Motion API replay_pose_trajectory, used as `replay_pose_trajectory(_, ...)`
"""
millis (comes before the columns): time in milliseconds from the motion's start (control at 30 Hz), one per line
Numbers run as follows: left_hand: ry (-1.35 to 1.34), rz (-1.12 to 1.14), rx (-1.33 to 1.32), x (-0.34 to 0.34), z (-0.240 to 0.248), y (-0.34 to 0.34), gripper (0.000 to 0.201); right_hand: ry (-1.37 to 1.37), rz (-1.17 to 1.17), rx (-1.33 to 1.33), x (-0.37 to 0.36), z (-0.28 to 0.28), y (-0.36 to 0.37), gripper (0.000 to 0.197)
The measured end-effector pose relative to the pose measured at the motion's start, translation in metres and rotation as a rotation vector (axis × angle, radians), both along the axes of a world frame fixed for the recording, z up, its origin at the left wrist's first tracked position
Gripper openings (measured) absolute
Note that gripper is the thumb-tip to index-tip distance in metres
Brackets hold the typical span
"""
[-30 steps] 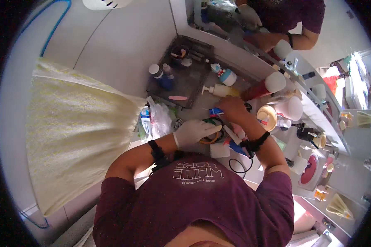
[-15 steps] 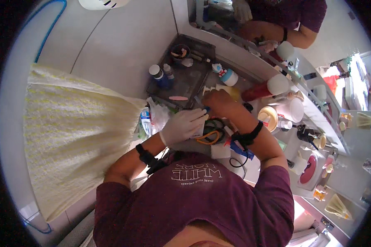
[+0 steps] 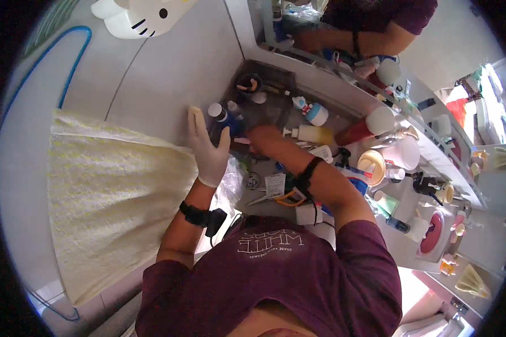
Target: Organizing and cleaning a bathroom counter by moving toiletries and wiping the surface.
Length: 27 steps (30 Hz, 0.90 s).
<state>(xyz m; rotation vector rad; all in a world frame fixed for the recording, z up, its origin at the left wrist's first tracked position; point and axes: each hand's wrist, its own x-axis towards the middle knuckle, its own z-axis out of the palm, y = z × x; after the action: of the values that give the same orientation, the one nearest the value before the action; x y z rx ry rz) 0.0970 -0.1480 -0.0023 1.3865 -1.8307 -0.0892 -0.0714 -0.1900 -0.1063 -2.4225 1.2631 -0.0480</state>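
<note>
My left hand (image 3: 209, 151), in a white glove, is raised at the left of the counter with thumb and fingers apart and nothing in it. My bare right hand (image 3: 267, 140) reaches over the front of a dark tray (image 3: 267, 115). Its curled fingers are on the end of a pink oblong piece (image 3: 240, 140), whose other end shows; the fingertips are partly hidden. A blue bottle with a white cap (image 3: 222, 115) stands on the tray between my hands. Below my right forearm lie a printed white card (image 3: 275, 184) and an orange-handled tool (image 3: 291, 197), perhaps scissors.
A black cup (image 3: 248, 84) stands at the tray's back. Along the mirror are a blue-and-white figure bottle (image 3: 316, 114), a yellow pump bottle (image 3: 312, 133) and a red bottle with a white cap (image 3: 365, 128). A pale yellow towel (image 3: 118, 202) hangs at the left, beside a crumpled plastic bag (image 3: 230, 182).
My left hand has moved up and away from my right, its fingers spreading. My right hand has shifted left to the pink piece on the tray. The view has shifted slightly.
</note>
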Motion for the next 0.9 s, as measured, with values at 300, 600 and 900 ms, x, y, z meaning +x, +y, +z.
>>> replay_pose_trajectory(300, -0.073, -0.029, 0.015, 0.005, -0.023, 0.012, 0.069, 0.162, -0.228, 0.078, -0.140, 0.081, 0.087, 0.025)
replay_pose_trajectory(600, -0.129, -0.073, 0.094, -0.007, -0.001, 0.026, 0.059, 0.066, -0.774, -0.033, -0.249, 0.114, 0.210, 0.023)
replay_pose_trajectory(900, -0.182, -0.160, 0.044, -0.023, 0.016, 0.031, 0.063, -0.201, -0.874, -0.042, -0.227, 0.030, 0.323, 0.045)
